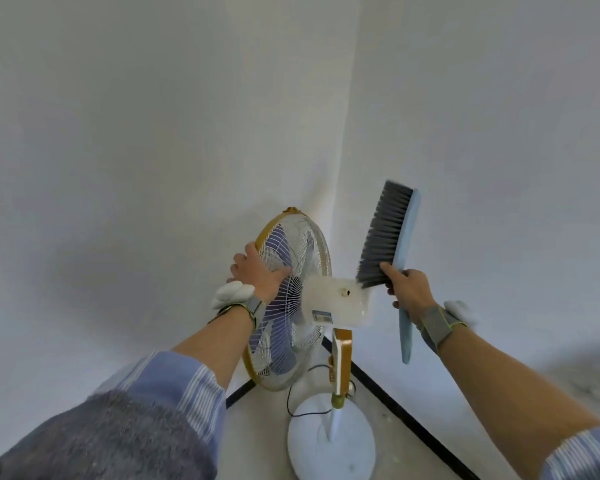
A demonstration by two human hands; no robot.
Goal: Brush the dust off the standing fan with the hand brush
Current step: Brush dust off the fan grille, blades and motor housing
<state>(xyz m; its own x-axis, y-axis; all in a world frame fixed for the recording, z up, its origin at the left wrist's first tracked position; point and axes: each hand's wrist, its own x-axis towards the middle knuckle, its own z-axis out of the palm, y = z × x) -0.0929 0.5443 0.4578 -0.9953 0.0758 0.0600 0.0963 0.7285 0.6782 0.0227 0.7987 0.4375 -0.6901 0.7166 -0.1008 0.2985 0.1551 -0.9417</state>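
Left hand (257,271) grips the gold rim of the standing fan (291,317), thumb laid on the rear grille, fingers wrapped over the edge. Right hand (409,289) curled round the handle of the hand brush (383,237). The brush stands upright above this hand, grey bristles facing the fan. Lowest bristles meet the white motor housing (336,299), which sits between both hands. Round base (329,441) on the floor below.

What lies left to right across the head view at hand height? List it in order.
In order: left hand holding the standing fan by its cage rim → white motor housing → hand brush bristles → right hand gripping the brush handle.
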